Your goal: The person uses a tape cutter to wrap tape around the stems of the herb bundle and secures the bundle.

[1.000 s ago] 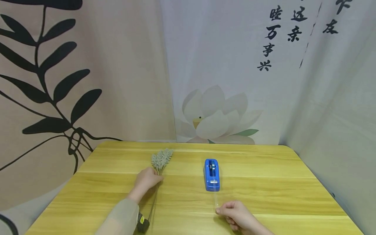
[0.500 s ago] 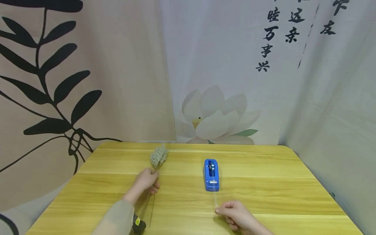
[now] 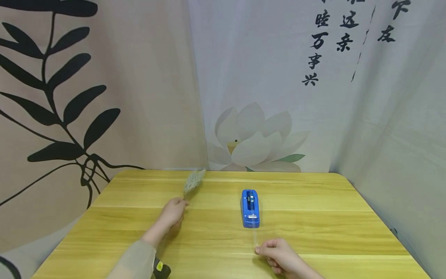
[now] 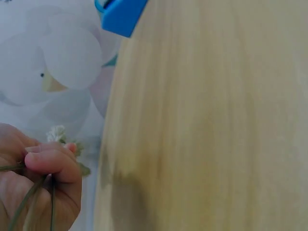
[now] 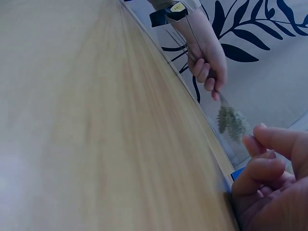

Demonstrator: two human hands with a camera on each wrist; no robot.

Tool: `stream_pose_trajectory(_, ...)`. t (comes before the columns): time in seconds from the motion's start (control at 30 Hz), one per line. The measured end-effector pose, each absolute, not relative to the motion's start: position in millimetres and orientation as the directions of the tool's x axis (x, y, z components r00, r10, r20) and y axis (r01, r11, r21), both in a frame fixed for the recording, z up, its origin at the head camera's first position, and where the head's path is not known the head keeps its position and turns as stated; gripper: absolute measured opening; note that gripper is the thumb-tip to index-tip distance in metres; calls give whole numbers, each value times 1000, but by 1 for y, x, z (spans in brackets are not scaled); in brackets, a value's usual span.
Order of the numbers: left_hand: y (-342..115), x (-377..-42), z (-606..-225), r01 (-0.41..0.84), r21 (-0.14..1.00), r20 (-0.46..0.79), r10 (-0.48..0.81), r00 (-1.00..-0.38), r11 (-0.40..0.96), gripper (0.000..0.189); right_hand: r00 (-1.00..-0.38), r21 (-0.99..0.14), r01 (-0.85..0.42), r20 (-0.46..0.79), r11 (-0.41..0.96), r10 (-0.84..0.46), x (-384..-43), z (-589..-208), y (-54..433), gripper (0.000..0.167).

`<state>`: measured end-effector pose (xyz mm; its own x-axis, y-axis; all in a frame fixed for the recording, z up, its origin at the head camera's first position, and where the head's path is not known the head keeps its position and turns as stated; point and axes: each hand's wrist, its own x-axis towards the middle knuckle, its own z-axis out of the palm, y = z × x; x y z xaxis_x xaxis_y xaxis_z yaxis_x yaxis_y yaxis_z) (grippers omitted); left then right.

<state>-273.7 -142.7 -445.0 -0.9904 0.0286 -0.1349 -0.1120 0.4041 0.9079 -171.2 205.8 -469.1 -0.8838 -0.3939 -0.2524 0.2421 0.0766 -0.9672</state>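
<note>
My left hand (image 3: 173, 212) grips a small bunch of dried flowers by the stems above the left half of the table. Its pale grey-green heads (image 3: 194, 181) point away from me. In the left wrist view the thin stems (image 4: 24, 204) pass through curled fingers and thumb. Nearer the front edge, my right hand (image 3: 277, 255) pinches the end of a strip of clear tape (image 3: 254, 235). That strip runs out from a blue tape dispenser (image 3: 250, 209) standing on the table. From the right wrist, the flower heads (image 5: 231, 122) appear beyond the right fingertips.
The wood-grain table (image 3: 331, 217) extends on both sides of the dispenser. Behind it hangs a curtain (image 3: 156, 97) printed with leaves, a lotus and characters. A black device (image 3: 162, 269) with a yellow mark sits at the left wrist.
My left hand has turned and shifted slightly left with the dried flowers, whose stems have swung left beneath the forearm. The right hand, tape and dispenser stay nearly in place.
</note>
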Motion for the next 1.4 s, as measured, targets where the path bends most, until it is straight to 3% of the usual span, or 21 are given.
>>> stream_pose_trajectory(0.23,-138,-269,-426,-71,962,-92,68,-993,264,30,-885,-963,257,-268,82,-381,-171,-470,205,20)
stream_pose_trajectory(0.5,-148,-260,-414,-5,884,-61,104,-993,467,38,-882,-960,269,-280,82,-380,-171,-470,203,22)
stream_pose_trajectory(0.73,-166,-244,-407,29,862,-52,145,-988,505,34,-878,-958,275,-284,80,-385,-172,-470,202,23)
stream_pose_trajectory(1.1,-197,-207,-393,302,651,71,341,-938,696,24,-879,-952,301,-303,64,-368,-170,-460,204,21)
stream_pose_trajectory(1.27,-205,-196,-396,352,561,60,387,-920,749,23,-886,-949,311,-306,43,-350,-170,-454,202,18)
stream_pose_trajectory(1.4,-207,-191,-401,380,573,21,451,-893,726,22,-893,-957,291,-275,8,-357,-170,-448,203,20)
